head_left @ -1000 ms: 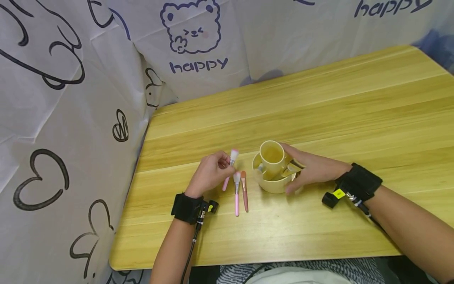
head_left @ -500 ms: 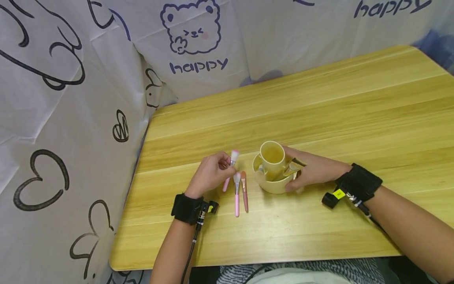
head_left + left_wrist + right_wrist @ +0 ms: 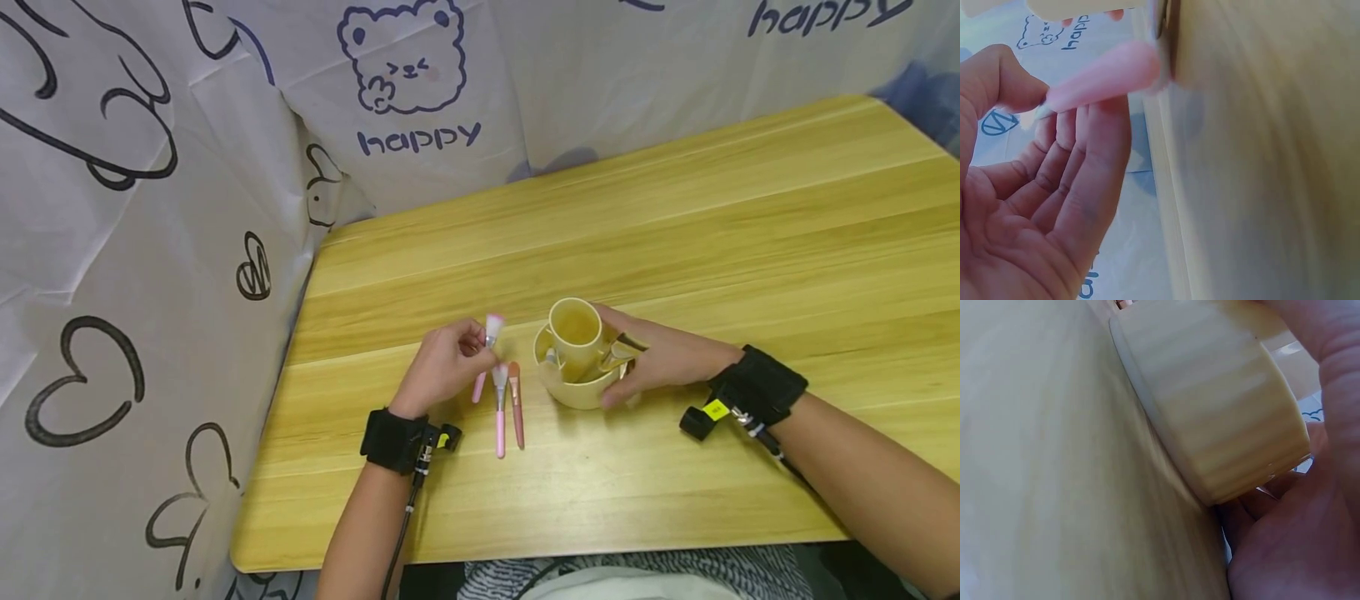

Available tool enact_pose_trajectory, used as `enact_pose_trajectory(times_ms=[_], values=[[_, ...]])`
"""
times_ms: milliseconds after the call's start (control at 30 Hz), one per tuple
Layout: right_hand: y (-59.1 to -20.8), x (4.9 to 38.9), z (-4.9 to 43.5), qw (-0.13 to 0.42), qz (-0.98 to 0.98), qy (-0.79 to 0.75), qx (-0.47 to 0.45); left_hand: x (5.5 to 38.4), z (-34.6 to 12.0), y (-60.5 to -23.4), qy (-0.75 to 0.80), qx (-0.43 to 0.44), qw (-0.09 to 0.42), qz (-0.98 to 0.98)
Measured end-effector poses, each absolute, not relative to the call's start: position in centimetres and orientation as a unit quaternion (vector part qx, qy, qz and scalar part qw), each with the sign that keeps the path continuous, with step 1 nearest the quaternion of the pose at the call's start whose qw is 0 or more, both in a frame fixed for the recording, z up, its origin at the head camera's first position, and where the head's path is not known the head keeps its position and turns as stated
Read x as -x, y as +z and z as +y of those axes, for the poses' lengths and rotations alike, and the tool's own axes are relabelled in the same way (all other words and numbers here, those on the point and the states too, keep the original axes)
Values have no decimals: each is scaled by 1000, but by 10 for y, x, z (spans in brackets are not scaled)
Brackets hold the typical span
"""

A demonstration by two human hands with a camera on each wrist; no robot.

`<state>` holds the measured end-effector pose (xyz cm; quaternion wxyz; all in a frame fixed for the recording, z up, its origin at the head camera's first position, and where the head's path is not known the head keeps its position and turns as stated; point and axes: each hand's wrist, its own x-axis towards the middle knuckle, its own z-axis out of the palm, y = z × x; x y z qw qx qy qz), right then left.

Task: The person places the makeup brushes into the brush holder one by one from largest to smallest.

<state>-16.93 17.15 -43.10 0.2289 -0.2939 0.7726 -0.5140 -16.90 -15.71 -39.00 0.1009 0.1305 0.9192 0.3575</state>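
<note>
The left forearm [image 3: 366,533] points forward, the left hand [image 3: 447,367] pinching with thumb [image 3: 1007,81] and bent fingers [image 3: 1094,169]. The right forearm [image 3: 877,483] slants inward, the right hand [image 3: 667,354] curved in a wide grip.

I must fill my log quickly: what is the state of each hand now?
Left hand: holding a slim, pink-handled brush with pink-tipped white bristles.
Right hand: holding a round, pale-yellow container by its side.

The pink brush handle [image 3: 1104,78] looks smooth, the wood-grained table [image 3: 675,492] glossy.
</note>
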Motion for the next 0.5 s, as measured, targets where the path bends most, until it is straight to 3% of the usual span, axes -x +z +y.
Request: enact_pose_trajectory(times_ms=[500], values=[[-428, 166, 174, 239, 783, -506, 273, 176, -153, -377, 408, -141, 68, 899]])
